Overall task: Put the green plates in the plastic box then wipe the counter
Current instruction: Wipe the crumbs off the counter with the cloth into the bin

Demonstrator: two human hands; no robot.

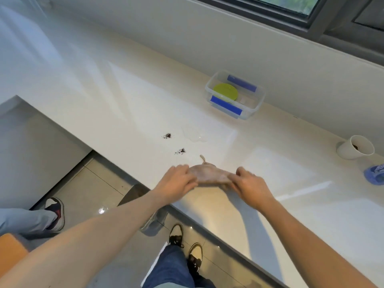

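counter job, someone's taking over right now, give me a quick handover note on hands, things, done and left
Left hand and right hand each grip one end of the beige cloth, stretched between them at the near edge of the counter.
A green plate lies inside the plastic box by the far wall; no green plate shows outside it, so that step looks done.
Left to do: wiping. Two patches of dark crumbs and a small clear puddle sit just beyond the cloth.
A white cup lies tipped over at the right.
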